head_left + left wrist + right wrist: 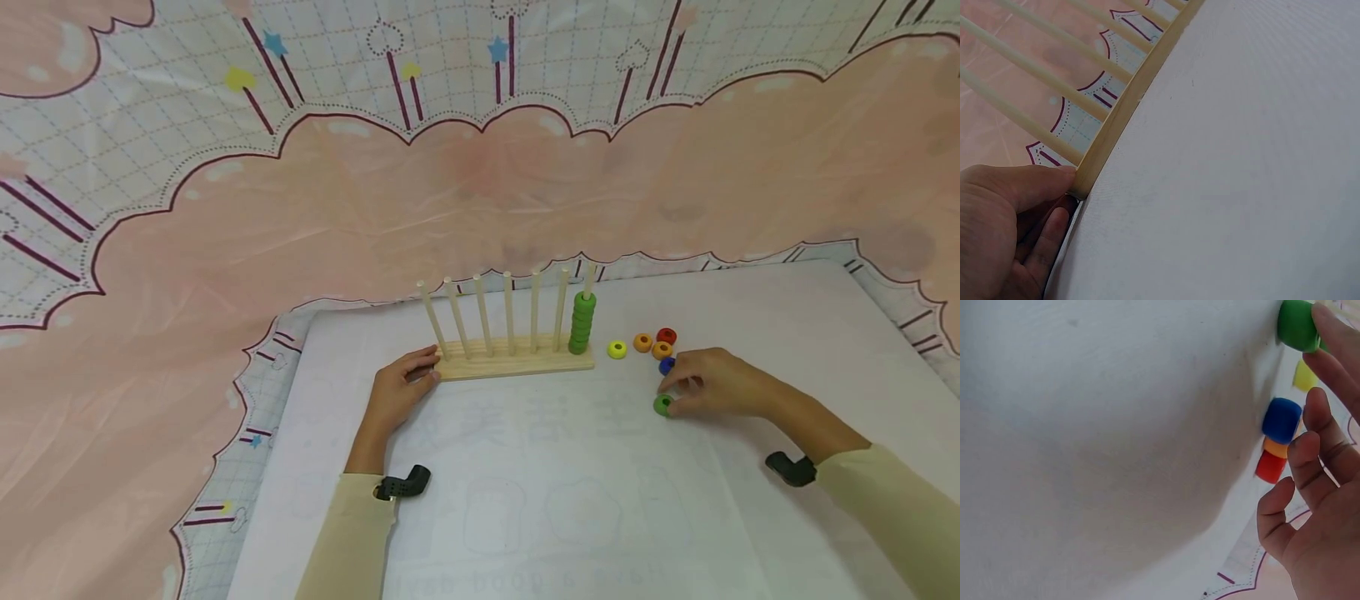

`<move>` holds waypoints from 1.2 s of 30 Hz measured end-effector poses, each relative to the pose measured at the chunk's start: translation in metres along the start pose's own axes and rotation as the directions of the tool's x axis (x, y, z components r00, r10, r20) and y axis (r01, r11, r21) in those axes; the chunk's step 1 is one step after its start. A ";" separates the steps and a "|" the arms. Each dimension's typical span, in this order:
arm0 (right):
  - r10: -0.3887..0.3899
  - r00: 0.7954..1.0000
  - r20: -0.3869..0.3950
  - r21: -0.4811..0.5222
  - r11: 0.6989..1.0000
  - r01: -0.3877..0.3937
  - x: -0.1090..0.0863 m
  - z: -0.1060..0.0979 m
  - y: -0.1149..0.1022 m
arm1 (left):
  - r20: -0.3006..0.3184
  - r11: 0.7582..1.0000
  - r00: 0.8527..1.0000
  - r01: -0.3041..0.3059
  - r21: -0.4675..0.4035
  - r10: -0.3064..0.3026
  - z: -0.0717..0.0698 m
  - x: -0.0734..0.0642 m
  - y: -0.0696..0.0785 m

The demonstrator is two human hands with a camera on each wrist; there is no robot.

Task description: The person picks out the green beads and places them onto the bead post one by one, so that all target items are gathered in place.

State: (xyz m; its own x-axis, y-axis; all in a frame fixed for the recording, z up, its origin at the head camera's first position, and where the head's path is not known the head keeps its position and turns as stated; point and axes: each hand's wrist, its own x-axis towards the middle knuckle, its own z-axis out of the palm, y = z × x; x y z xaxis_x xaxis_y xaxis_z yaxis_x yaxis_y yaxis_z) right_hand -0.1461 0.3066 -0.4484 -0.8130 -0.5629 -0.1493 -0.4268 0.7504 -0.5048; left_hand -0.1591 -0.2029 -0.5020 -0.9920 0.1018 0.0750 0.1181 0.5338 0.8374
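A wooden peg stand (517, 360) with a row of upright pegs stands on the white surface. Green beads (582, 323) are stacked on its rightmost peg; the other pegs carry none. At the left end of the base, my left hand (401, 385) grips the wood between thumb and fingers, seen close up in the left wrist view. To the right of the stand, my right hand (716, 383) pinches a loose green bead (663, 405) with thumb and forefinger. Its other fingers are bent beside a blue bead (1282, 420).
Beyond the right hand lie a red bead (667, 336), two orange beads (642, 342) and a yellow bead (617, 349), the yellow one nearest the stand. A white sheet (540, 467) covers the work area, over a patterned pink cloth (480, 192).
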 end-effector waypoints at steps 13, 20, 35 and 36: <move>0.005 1.000 0.002 -0.006 1.000 -0.005 -0.001 0.002 0.000 | 0.000 0.999 1.000 -0.019 -0.031 0.019 0.000 0.000 -0.002; 0.032 0.997 -0.074 -0.020 0.999 -0.034 0.004 -0.009 -0.011 | 0.002 1.000 1.000 -0.015 -0.012 0.015 -0.001 0.000 -0.002; -0.025 0.941 -0.337 0.015 0.999 0.032 0.035 -0.061 -0.061 | 0.001 1.000 1.000 -0.026 -0.008 0.026 -0.001 0.000 -0.003; -0.036 0.929 -0.369 0.013 0.999 0.043 0.037 -0.064 -0.065 | 0.001 1.000 1.000 -0.026 -0.009 0.026 -0.001 0.000 -0.003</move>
State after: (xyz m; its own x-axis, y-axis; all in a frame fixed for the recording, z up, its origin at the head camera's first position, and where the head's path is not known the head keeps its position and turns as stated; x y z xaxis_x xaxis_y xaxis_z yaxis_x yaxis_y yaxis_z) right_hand -0.1739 0.2588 -0.3665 -0.8860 -0.4218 0.1926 -0.4566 0.7208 -0.5216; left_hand -0.1596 -0.2049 -0.5039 -0.9885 0.1165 0.0962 0.1434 0.5233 0.8400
